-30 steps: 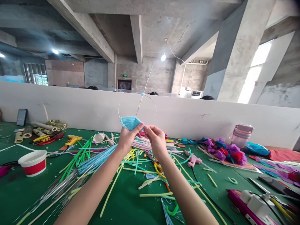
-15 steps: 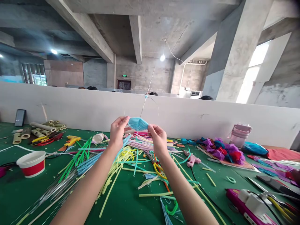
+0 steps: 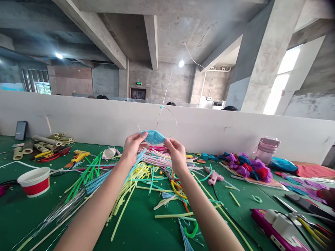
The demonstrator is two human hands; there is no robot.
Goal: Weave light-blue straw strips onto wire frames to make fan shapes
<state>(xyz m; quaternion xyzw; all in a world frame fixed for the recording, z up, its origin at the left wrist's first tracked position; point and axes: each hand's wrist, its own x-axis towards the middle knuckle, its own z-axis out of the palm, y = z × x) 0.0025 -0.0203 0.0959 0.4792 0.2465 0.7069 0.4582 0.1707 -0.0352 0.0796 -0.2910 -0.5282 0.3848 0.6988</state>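
Bamboo tubes [image 3: 48, 143] lie far out to the left of the hands, with a red-banded cup [image 3: 34, 181] nearer the body on that same side; both are well apart from the work, so the left elbow seems to have room. Closer in, a yellow glue gun [image 3: 79, 157] and blue strips [image 3: 112, 174] rest on the green desk [image 3: 141, 223], and the left forearm passes over part of the strips, so it is best carried high enough not to drag them. The left hand [image 3: 133, 148] pinches the left end of a light-blue ribbed piece [image 3: 154, 137], thumb on its face; a light pinch should spare the ribs from creasing. The piece spans the gap between the hands, raised above the desk, and a thin wire [image 3: 158, 120] rises behind it to a small blue knot [image 3: 161, 107], which calls for slow, level turns. The right hand [image 3: 176, 151] is clamped with thumb and finger on the opposite end, and matching its pull to the left's would likely prevent twisting. Right of the hands, a pink glue gun [image 3: 215, 177] lies near the right forearm, its cord worth avoiding.
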